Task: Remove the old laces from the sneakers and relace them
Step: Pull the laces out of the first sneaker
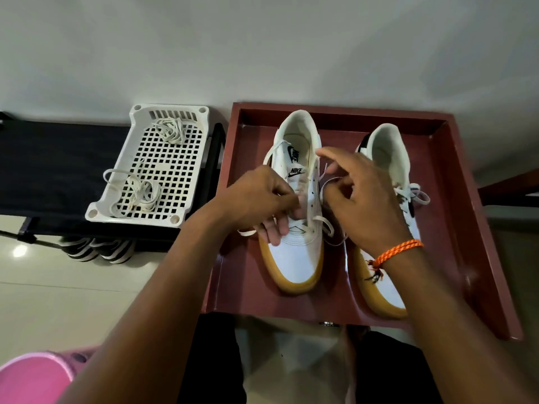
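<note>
Two white sneakers with gum soles stand side by side in a dark red tray (455, 182). My left hand (262, 196) pinches the white lace at the eyelets of the left sneaker (294, 258). My right hand (361, 199), an orange cord on its wrist, has curled fingers on a lace strand over the same shoe's right eyelet row. That lace (323, 224) is threaded only low down, with loose ends at both sides. The right sneaker (388, 147) is partly hidden by my right arm and has a tied lace (414, 193).
A white perforated basket (163, 170) on a dark bench (52, 170) to the left holds two bundles of loose white laces (172, 129). Striped shoes (99, 249) lie under the bench. A pink tub (32, 380) sits bottom left. A pale wall rises behind the tray.
</note>
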### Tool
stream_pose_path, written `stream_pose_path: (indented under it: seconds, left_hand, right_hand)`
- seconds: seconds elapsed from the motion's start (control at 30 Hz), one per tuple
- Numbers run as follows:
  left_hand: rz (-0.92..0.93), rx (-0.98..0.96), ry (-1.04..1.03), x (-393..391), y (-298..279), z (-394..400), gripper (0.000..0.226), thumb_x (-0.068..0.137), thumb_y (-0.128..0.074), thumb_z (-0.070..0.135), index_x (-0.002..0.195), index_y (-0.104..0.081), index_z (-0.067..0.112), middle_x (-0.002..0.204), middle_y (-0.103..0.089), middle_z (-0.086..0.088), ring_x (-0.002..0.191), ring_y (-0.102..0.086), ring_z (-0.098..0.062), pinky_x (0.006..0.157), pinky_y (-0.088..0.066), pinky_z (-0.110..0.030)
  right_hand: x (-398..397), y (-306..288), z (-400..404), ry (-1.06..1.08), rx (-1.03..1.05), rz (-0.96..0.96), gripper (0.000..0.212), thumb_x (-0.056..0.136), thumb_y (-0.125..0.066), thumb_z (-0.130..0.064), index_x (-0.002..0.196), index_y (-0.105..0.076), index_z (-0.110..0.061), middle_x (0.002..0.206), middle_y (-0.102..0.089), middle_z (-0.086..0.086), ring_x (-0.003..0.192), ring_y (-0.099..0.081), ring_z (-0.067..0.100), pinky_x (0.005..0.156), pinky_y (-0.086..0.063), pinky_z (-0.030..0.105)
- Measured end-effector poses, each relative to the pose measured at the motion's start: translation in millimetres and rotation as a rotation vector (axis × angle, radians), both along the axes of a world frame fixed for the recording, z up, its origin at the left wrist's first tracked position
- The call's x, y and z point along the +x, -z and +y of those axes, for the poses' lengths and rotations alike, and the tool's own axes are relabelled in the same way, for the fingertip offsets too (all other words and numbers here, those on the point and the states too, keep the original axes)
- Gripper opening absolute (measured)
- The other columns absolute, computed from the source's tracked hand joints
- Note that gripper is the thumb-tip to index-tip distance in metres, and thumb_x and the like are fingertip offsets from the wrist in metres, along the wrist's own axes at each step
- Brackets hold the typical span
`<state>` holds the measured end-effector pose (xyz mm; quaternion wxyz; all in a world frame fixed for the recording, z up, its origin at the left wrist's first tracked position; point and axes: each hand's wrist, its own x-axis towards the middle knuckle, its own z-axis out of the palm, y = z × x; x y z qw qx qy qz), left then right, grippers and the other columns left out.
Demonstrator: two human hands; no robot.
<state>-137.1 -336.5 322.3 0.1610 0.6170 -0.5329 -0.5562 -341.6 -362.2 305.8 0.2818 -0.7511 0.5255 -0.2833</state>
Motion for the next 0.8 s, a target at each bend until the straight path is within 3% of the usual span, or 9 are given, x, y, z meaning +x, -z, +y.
stream_pose_path:
  seconds: [0.13, 0.27, 0.33, 0.53, 0.63, 0.7, 0.8]
  left_hand:
    - [-0.068, -0.039, 0.104, 0, 3, 0, 0.016, 0.104, -0.068, 0.016, 0.099, -0.078, 0.004, 0.074, -0.077, -0.015, 0.065, -0.078, -0.033, 0.06, -0.063, -0.034]
    - [-0.125, -0.122, 0.158, -6, 5, 2, 0.002, 0.095, -0.077, 0.009, 0.095, -0.079, 0.01, 0.067, -0.075, -0.011, 0.06, -0.076, -0.029, 0.063, -0.067, -0.043]
    - [-0.169, -0.186, 0.146, -10, 7, 3, 0.006, 0.092, -0.078, 0.006, 0.089, -0.079, 0.011, 0.062, -0.073, -0.007, 0.054, -0.074, -0.024, 0.06, -0.066, -0.04]
    - [-0.084, -0.145, 0.067, -6, 1, 3, 0.013, 0.091, -0.069, 0.004, 0.08, -0.075, 0.004, 0.065, -0.072, -0.013, 0.056, -0.071, -0.022, 0.056, -0.06, -0.032]
    - [-0.05, -0.091, -0.014, -4, 0, 2, 0.028, 0.093, -0.064, 0.01, 0.071, -0.062, -0.007, 0.069, -0.055, -0.022, 0.06, -0.059, -0.021, 0.063, -0.066, -0.042]
    - [-0.049, -0.058, -0.086, -4, 1, 1, 0.042, 0.098, -0.061, 0.017, 0.058, -0.059, 0.004, 0.069, -0.047, -0.019, 0.059, -0.055, -0.02, 0.065, -0.067, -0.047]
    - [-0.046, -0.084, -0.162, -3, 4, 0, 0.047, 0.102, -0.062, 0.024, 0.056, -0.068, 0.019, 0.069, -0.061, -0.009, 0.06, -0.063, -0.017, 0.063, -0.067, -0.049]
  right_hand:
    - [-4, 1, 6, -0.217, 0.256, 0.136, 0.084, 0.075, -0.068, -0.052, 0.152, -0.037, -0.058, 0.131, -0.043, -0.012, 0.107, -0.06, 0.01, 0.094, -0.057, 0.038]
    - [-11, 2, 3, -0.293, 0.305, 0.168, 0.111, 0.066, -0.096, -0.035, 0.154, -0.031, -0.058, 0.14, -0.037, -0.01, 0.123, -0.049, 0.012, 0.098, -0.045, 0.023]
    - [-10, 3, 3, -0.297, 0.303, 0.138, 0.117, 0.063, -0.1, -0.032, 0.154, -0.032, -0.056, 0.141, -0.038, -0.01, 0.123, -0.049, 0.012, 0.1, -0.046, 0.024]
    - [-6, 6, 3, -0.261, 0.245, 0.111, 0.114, 0.059, -0.102, -0.035, 0.149, -0.034, -0.056, 0.138, -0.042, -0.011, 0.115, -0.058, 0.016, 0.097, -0.057, 0.045]
    - [-6, 9, 3, -0.239, 0.223, 0.121, 0.109, 0.059, -0.101, -0.039, 0.144, -0.036, -0.057, 0.139, -0.044, -0.013, 0.114, -0.059, 0.017, 0.094, -0.058, 0.048]
    - [-6, 12, 2, -0.233, 0.221, 0.106, 0.103, 0.059, -0.1, -0.041, 0.14, -0.038, -0.058, 0.138, -0.045, -0.015, 0.112, -0.062, 0.018, 0.09, -0.059, 0.05]
    - [-8, 15, 2, -0.24, 0.215, 0.071, 0.093, 0.061, -0.098, -0.043, 0.134, -0.042, -0.058, 0.135, -0.045, -0.018, 0.111, -0.063, 0.018, 0.088, -0.06, 0.049]
